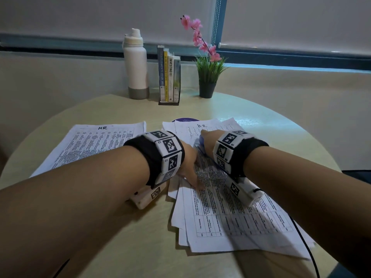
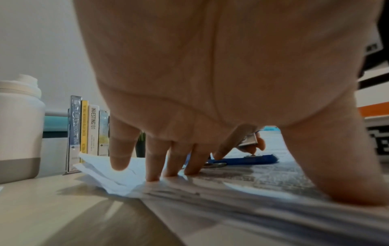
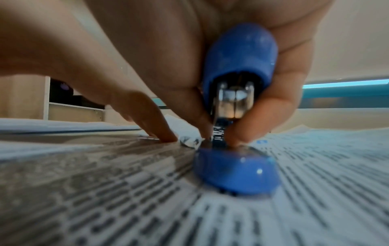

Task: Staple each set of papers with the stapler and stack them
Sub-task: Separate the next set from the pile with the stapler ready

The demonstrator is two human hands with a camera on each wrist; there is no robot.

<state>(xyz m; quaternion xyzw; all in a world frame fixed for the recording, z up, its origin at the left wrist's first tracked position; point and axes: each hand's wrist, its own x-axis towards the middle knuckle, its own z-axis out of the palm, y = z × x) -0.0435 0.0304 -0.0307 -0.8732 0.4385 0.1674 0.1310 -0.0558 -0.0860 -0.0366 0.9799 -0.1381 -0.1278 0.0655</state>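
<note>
A loose pile of printed papers [image 1: 230, 213] lies on the round table [image 1: 120, 227], right of centre, its sheets fanned unevenly. My left hand [image 1: 190, 167] presses flat on this pile with straight, spread fingers [image 2: 151, 166]. Just beyond it, my right hand [image 1: 206, 140] grips the blue stapler [image 1: 200, 144] near the pile's top edge. In the right wrist view the stapler [image 3: 240, 58] stands hinged apart, its base on the top sheet and its upper arm in my curled fingers [image 3: 242, 129]. A second paper set marked HR [image 1: 96, 145] lies flat to the left.
At the table's back stand a white bottle [image 1: 136, 65], a small rack of books [image 1: 168, 77] and a potted plant with pink flowers [image 1: 207, 77]. A purple disc [image 1: 185, 119] peeks from under the papers. A black cable [image 1: 307, 247] runs along the right.
</note>
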